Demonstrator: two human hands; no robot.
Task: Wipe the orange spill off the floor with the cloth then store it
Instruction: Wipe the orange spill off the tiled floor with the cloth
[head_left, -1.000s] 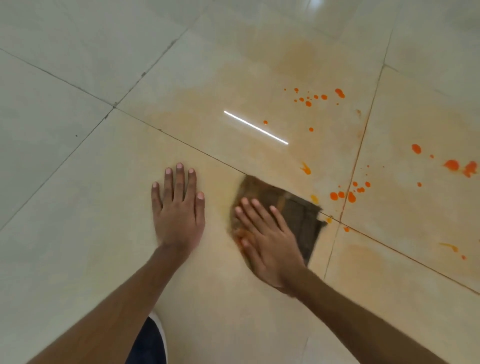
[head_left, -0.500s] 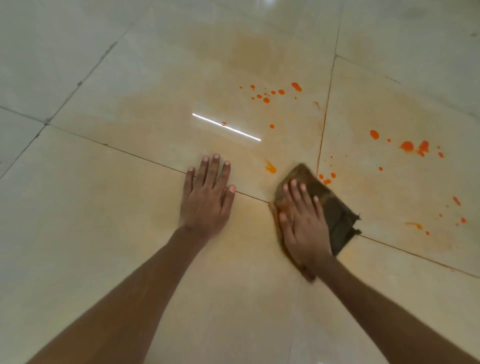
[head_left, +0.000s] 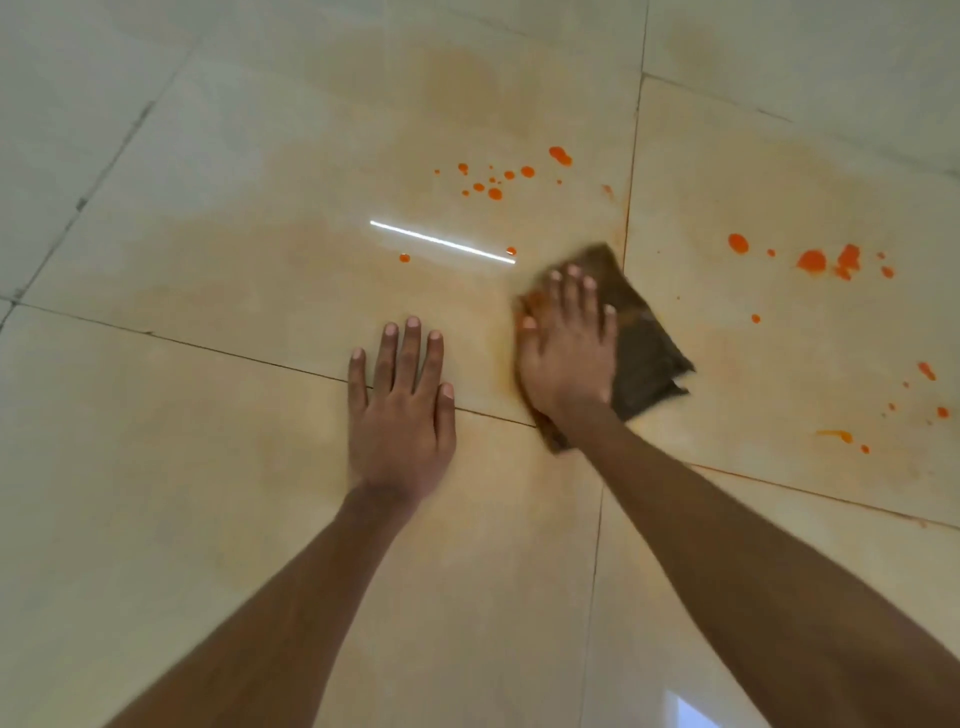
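cloth (head_left: 644, 343) lies flat under the right hand (head_left: 566, 353), fingers straight, left hand (head_left: 402, 415) spread on floor (head_left: 156, 467).

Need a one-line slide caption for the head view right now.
Right hand presses the cloth on the floor amid orange drops; left hand rests flat nearby.

1. One cam, head-worn, wide-angle; pt of view is the person's own.
2. Faces fwd and steeply down at floor (head_left: 467, 597); far floor at top of frame, near floor at bottom.
3. Close: both forearms (head_left: 291, 597) enter from bottom edge, left hand (head_left: 402, 415) approx. centre, right hand (head_left: 566, 358) just right of it.
4. FOV spans several tiles (head_left: 130, 493), w/ spill (head_left: 811, 261) upper right.
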